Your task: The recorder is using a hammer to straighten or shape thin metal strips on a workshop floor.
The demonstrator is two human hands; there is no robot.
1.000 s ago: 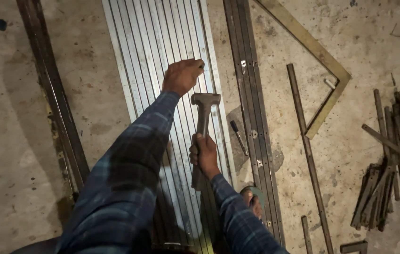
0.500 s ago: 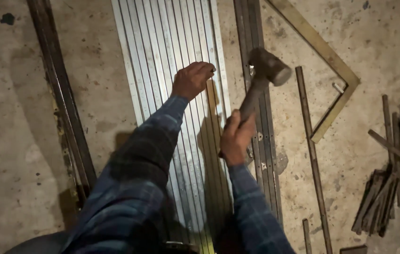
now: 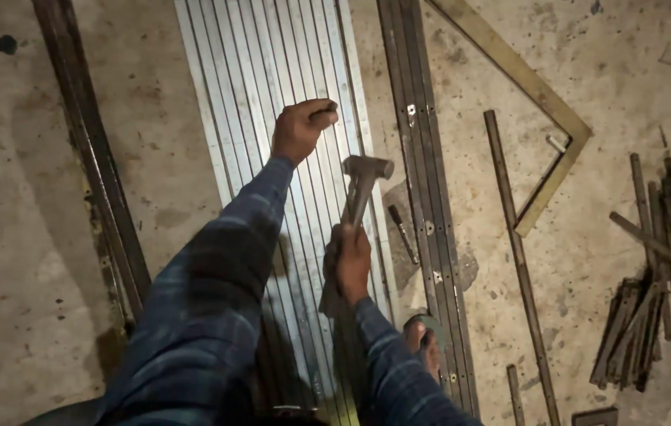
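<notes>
Hammer point(image 3: 361, 189) gripped in right hand point(image 3: 349, 262), fingers wrapping handle

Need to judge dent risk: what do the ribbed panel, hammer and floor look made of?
Ribbed panel: pale, dull-shining sheet metal, probably aluminium or galvanised steel, with straight pressed ribs. Hammer: dark metal head; the handle is too dim to tell. Floor: rough, stained concrete, matt and blotchy.

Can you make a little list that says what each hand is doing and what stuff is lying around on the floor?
left hand: fist closed on a small thing, too hidden to tell, over the ribbed metal panel
right hand: grips the hammer by its handle
hammer head: above the panel's right edge
right of panel: dark metal rails, thin rod, angled frame, pile of metal offcuts
floor: stained concrete
</notes>
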